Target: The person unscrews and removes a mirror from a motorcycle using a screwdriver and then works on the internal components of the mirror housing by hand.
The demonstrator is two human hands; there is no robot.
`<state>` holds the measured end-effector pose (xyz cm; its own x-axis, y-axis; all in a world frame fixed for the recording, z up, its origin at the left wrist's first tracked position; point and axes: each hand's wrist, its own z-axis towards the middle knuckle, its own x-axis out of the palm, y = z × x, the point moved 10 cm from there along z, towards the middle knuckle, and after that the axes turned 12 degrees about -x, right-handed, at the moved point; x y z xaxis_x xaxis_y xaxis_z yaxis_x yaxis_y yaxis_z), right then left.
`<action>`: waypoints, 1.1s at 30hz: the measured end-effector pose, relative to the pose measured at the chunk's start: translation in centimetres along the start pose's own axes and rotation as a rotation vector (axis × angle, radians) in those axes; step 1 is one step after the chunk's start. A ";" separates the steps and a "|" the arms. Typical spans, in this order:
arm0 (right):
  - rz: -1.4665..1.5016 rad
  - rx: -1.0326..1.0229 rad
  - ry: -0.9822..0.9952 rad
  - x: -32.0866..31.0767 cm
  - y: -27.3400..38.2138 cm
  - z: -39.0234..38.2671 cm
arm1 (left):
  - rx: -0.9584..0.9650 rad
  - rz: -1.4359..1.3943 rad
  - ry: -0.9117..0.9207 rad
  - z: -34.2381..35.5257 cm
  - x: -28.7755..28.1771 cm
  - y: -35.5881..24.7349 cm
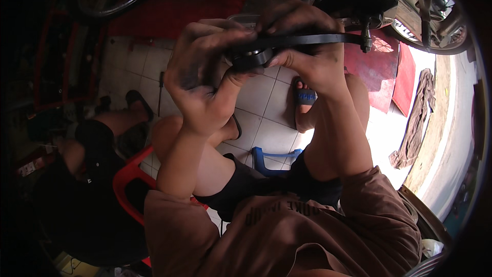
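My left hand (pixel 200 77), smudged with black grime, grips the rounded end (pixel 248 61) of a black part at the upper middle, fingers over it and thumb underneath. A bright metal piece shows inside that end. My right hand (pixel 315 61), also grimy, holds the same part, thumb beneath and fingers curled above. From there a black bar (pixel 338 37) runs right to a bolt-like fitting (pixel 366 41) in front of a dark motorcycle part (pixel 359 0). Whether the bar is attached to the motorcycle I cannot tell.
A wheel (pixel 92 5) and red mat (pixel 189 7) are at top left, motorcycle undersides (pixel 430 15) at top right. A seated person's leg (pixel 113 123) is at left beside a red chair (pixel 120 184). A blue plastic stool (pixel 261 161), brown rag (pixel 412 118) and white tiles (pixel 256 97) are below.
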<state>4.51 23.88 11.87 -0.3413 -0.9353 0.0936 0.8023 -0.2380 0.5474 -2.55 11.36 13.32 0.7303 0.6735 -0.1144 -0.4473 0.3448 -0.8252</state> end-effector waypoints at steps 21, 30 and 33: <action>-0.090 0.055 0.003 -0.6 -0.5 -0.3 | -0.054 0.199 -0.100 -0.5 0.7 2.2; 0.677 0.532 -0.185 -0.8 -2.6 -3.8 | -0.437 -0.277 0.272 -1.4 1.5 5.6; 0.583 0.513 -0.024 -0.8 -3.1 -4.1 | -0.580 -0.599 0.484 -2.9 2.8 6.3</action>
<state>4.27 24.29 6.72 0.0513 -0.8648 0.4995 0.5302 0.4474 0.7202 -1.82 13.48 6.22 0.9464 0.1033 0.3059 0.2986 0.0798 -0.9510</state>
